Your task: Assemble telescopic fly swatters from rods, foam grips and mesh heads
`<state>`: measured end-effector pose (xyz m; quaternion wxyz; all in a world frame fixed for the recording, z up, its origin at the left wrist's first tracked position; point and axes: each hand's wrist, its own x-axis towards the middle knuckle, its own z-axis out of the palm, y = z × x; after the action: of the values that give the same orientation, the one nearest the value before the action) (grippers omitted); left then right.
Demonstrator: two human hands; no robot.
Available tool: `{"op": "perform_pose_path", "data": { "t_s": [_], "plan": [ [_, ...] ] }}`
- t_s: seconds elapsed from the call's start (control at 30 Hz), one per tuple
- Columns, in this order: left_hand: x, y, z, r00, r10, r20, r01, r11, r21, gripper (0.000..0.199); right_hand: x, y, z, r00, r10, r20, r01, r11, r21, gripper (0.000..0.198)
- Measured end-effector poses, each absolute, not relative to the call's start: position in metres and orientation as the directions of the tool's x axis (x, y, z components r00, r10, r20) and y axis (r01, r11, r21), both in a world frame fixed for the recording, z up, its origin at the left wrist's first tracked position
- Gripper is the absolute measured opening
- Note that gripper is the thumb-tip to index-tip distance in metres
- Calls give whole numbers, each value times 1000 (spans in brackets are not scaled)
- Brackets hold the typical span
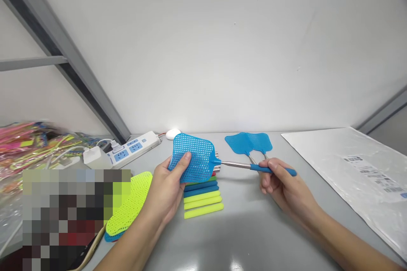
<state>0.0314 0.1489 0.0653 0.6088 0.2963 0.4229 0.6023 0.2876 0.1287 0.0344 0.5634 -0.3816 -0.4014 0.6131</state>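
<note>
Left hand (163, 184) is pinching the blue swatter (203, 152) by its mesh head (192, 148), right hand (288, 182) is gripping its handle (257, 168), probably keeping the shaft (235, 164) steady above the worktop (203, 245), while coloured grips (203, 211) are lying in a row, seemingly sorted by colour.

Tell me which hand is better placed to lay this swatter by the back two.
Right, probably: the right hand grips the blue handle, close to the two blue swatters; the left hand holds the mesh head, farther off.
</note>
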Motion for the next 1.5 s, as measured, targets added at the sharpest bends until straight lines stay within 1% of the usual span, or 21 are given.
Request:
{"op": "perform_pose_path", "data": {
  "t_s": [0.17,0.23,0.3,0.37,0.43,0.5,0.57,0.6,0.67,0.73,0.8,0.9,0.97,1.03,1.07,1.13,1.2,1.23,1.3,1.4,1.5],
  "plan": [
    [25,153,72,-35,984,-176,-515,133,847,29,291,132,34,-122,992,21,-374,-26,-927,22],
    [20,159,77,-51,982,-181,-549,124,827,24,291,132,33,-169,985,31,-321,-25,-947,26],
    [17,165,82,-118,973,-198,-607,87,790,20,290,130,34,-201,978,53,-174,17,-985,29],
    [15,169,87,-187,956,-225,-673,42,738,20,288,126,35,-193,977,94,59,107,-992,31],
    [17,170,89,-216,945,-246,-729,12,684,20,284,121,35,-187,969,163,278,211,-937,31],
    [23,165,87,-227,944,-241,-749,-11,662,22,280,116,33,-236,938,255,398,332,-855,30],
    [32,156,81,-213,960,-183,-715,-26,698,24,275,112,30,-341,883,322,429,451,-783,31],
    [37,151,77,-179,974,-142,-679,-18,734,25,273,110,28,-392,857,333,426,490,-760,32],
    [47,141,68,-66,995,-79,-584,25,811,28,268,106,26,-475,826,304,411,514,-753,31],
    [54,134,61,25,998,-64,-502,68,862,36,264,102,25,-515,818,257,400,494,-772,27],
    [57,131,56,53,997,-59,-453,77,888,38,263,100,25,-519,827,216,410,463,-786,22],
    [54,131,53,88,996,-32,-420,66,905,35,262,98,25,-489,852,185,424,418,-803,18],
    [51,132,52,110,994,8,-424,40,905,30,262,99,25,-470,869,154,404,367,-838,19],
    [50,132,51,123,991,50,-448,11,894,26,262,100,24,-455,888,62,356,245,-902,25],
    [49,132,51,127,990,66,-460,-1,888,25,262,100,24,-458,889,-10,309,149,-939,30],
    [49,132,51,135,987,81,-475,-7,880,24,261,100,24,-509,849,-140,148,-74,-986,39],
    [49,132,52,141,987,79,-470,-3,883,24,259,101,25,-586,787,-192,-39,-263,-964,43],
    [49,132,52,143,987,72,-467,3,884,25,259,101,25,-614,766,-191,-115,-326,-938,42],
    [49,131,52,149,987,62,-453,12,892,25,258,101,26,-639,744,-194,-203,-407,-891,40],
    [49,129,51,200,979,24,-390,58,919,24,258,102,24,-632,747,-207,-228,-434,-871,40],
    [50,126,50,262,965,-24,-329,113,937,27,259,103,19,-596,775,-210,-105,-335,-936,41]
  ]
}}
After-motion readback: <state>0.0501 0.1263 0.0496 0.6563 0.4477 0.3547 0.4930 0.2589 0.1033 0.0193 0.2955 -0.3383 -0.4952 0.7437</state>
